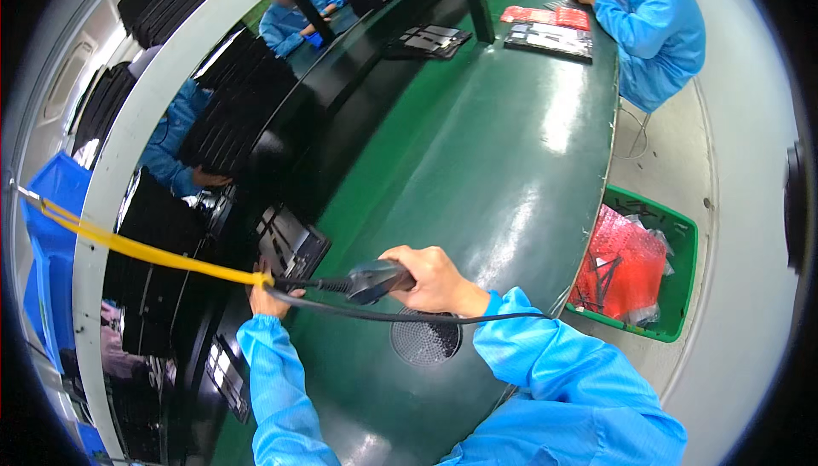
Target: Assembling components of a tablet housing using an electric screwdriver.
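My right hand [434,279] is wrapped around a black corded handheld tool [375,281]; its working end does not show, so I cannot make out its exact kind. A yellow elastic band [153,251] runs from the rack at the left to the tool's black cord [366,314], which loops back to the right under my hand. My left hand [269,302] is at the near edge of a flat black device part [291,243] with silvery panels. The band crosses in front of that hand and its fingers are mostly hidden. Below the tool, a round textured grey disc [424,340] lies on the table.
The green table [460,185] stretches away to a co-worker in blue [652,31] at the far right. Similar black parts [550,40] lie there. A green crate [688,274] with red bubble wrap stands right of the table. A white rack frame [128,138] bounds the left.
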`<state>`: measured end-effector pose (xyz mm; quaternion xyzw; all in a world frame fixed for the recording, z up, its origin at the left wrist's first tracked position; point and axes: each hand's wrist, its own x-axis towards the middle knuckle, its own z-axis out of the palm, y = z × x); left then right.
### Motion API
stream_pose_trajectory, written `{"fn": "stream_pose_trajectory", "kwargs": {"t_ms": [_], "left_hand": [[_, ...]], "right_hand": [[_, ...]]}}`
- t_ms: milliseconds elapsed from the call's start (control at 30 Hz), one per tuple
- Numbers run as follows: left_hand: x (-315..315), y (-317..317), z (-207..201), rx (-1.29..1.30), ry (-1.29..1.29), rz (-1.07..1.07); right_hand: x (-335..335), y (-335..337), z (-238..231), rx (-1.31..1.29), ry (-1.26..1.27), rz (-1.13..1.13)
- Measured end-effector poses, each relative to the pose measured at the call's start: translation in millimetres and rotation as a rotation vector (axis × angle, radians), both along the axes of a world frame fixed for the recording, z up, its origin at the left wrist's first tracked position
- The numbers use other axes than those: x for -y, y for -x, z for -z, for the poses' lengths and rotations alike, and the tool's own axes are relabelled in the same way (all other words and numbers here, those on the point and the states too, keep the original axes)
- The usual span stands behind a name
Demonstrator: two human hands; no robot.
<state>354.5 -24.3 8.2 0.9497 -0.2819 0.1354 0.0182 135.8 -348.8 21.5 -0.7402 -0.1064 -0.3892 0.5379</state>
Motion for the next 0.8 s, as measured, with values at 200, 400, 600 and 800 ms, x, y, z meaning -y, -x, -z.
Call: {"fn": "stream_pose_trajectory", "kwargs": {"t_ms": [200, 400, 600, 800], "left_hand": [[3.1, 11.1, 8.8, -0.128, 0.009, -0.221], [-3.6, 124.4, 6.5, 0.048, 0.093, -0.013], [-10.8, 265.2, 8.8, 0.011, 0.243, 0.165], [-19.5, 354.0, 20.2, -0.091, 0.310, 0.211]], "right_hand": [[-1.8, -2.5, 0.6, 0.012, 0.036, 0.011], [1.5, -3.1, 6.7, -0.019, -0.037, -0.021], [0.4, -9.4, 8.0, -0.049, -0.073, 0.059], [2.4, -12.7, 0.3, -0.159, 0.027, 0.079]]}}
